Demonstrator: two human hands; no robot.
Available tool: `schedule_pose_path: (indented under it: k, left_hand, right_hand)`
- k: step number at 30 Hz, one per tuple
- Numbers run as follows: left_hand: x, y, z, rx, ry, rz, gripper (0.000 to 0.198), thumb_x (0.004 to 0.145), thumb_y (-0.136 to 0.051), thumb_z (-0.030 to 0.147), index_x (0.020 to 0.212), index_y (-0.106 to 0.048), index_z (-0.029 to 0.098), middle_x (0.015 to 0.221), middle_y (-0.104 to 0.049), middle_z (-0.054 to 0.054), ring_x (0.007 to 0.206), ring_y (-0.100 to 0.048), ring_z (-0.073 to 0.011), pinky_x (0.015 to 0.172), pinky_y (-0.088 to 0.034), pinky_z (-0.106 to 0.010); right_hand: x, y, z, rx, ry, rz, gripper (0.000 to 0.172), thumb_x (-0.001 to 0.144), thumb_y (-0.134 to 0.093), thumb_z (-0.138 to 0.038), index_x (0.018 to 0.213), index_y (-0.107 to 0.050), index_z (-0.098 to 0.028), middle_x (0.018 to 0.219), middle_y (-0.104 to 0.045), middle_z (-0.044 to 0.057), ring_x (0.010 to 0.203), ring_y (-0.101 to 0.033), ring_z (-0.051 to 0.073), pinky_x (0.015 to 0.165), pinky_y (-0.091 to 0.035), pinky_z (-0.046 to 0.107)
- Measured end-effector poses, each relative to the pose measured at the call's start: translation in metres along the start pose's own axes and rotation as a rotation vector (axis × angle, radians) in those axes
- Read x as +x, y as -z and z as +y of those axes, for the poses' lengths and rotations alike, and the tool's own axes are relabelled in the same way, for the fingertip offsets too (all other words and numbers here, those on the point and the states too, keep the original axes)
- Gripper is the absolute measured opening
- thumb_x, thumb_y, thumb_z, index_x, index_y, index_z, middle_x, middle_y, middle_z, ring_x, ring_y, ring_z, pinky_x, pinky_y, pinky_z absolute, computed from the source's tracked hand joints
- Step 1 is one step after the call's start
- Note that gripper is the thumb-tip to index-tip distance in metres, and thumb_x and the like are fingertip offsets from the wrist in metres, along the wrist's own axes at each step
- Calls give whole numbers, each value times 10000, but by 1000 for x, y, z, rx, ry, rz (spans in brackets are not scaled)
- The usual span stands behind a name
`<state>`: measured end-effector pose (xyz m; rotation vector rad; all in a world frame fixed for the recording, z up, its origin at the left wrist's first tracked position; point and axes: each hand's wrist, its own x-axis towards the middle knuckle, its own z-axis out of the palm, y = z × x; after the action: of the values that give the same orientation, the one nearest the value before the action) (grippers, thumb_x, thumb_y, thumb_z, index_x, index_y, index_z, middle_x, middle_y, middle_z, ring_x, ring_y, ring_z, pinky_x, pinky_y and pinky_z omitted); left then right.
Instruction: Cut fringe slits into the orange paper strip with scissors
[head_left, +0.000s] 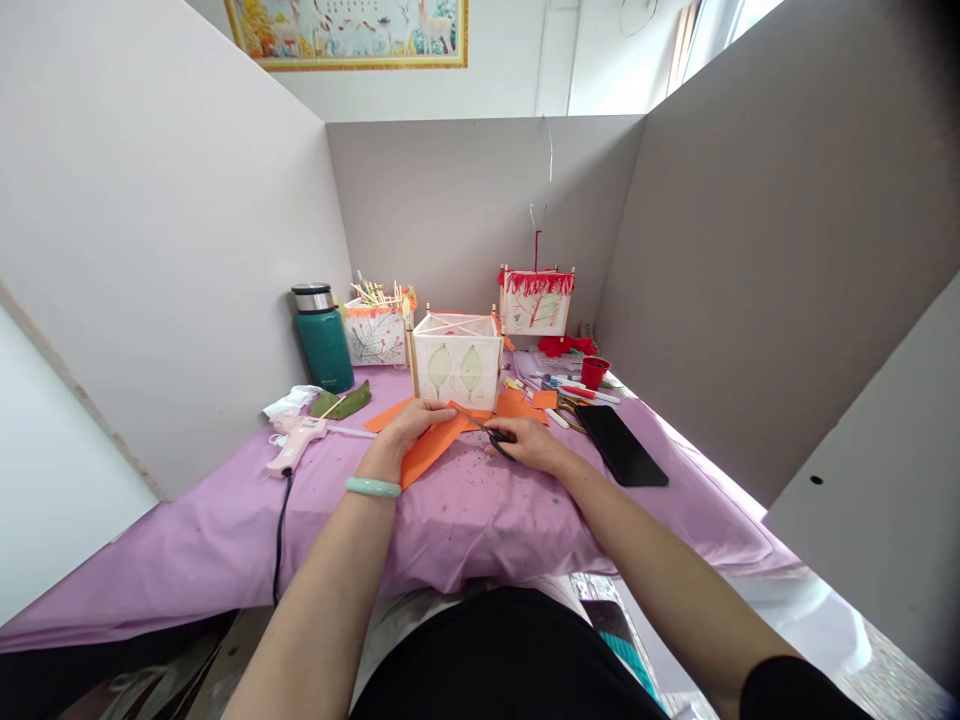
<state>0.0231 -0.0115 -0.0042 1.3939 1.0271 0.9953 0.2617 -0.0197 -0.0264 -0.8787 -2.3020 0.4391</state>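
My left hand (409,425), with a pale green bangle on its wrist, holds a sheet of orange paper (431,447) over the purple tablecloth (480,510). My right hand (525,443) grips dark-handled scissors (484,428), whose blades reach into the paper's upper edge. Just behind the hands stands a white box lantern (457,367) with a stick frame and two green leaves on its front panel. More orange paper pieces (525,405) lie to the right of it.
A pink glue gun (296,440) with a black cord lies left. Behind it are a green flask (322,340), a box of sticks (375,330) and a red-fringed lantern (535,300). A black phone (621,447), pens and a red cup (594,372) sit right. Grey partitions enclose the table.
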Motion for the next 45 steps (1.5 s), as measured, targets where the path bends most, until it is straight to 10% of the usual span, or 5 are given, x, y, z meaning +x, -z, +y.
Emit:
schedule_pose_path:
  k: [45]
  left_hand:
    - [1, 2, 2, -22, 12, 73, 273, 578, -770, 349, 722, -676, 136, 664, -651, -28, 543, -541, -116, 547, -381, -249]
  right_hand:
    - [-1, 5, -7, -3, -15, -10, 369, 747, -636, -405, 1055, -657, -204, 797, -656, 2, 686, -560, 118, 606, -365, 204]
